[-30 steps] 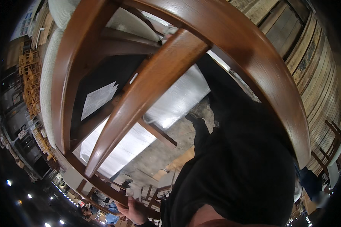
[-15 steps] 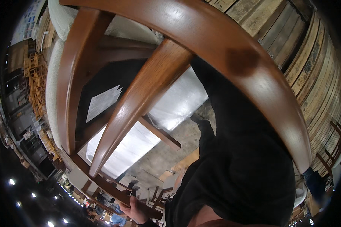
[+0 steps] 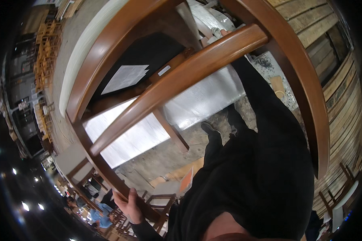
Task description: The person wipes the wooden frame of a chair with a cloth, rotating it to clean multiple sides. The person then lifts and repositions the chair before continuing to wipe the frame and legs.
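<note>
A brown wooden armchair (image 3: 185, 78) is tipped over in front of me, its curved frame filling much of the view. Its black underside (image 3: 157, 52) carries white paper sheets (image 3: 124, 76). Pale fabric (image 3: 74, 68) shows along its left edge. My left hand (image 3: 129, 207) is wrapped round a wooden bar at the chair's lower end. My right arm reaches up behind the chair frame. Of my right hand (image 3: 225, 33), only bent fingers show past a wooden bar, beside something pale and crumpled; the rest is hidden.
Beneath the chair lies a surface wrapped in shiny plastic (image 3: 205, 96). A speckled white surface (image 3: 269, 68) with a roll of tape (image 3: 280, 95) is on the right. Stacked wooden planks (image 3: 342, 96) stand at far right. Other chairs (image 3: 74, 164) and a person in blue (image 3: 101, 215) are at lower left.
The chair has swung round in view, with its long bar now lying flatter. My right hand has come into sight at the top. The left hand keeps its hold.
</note>
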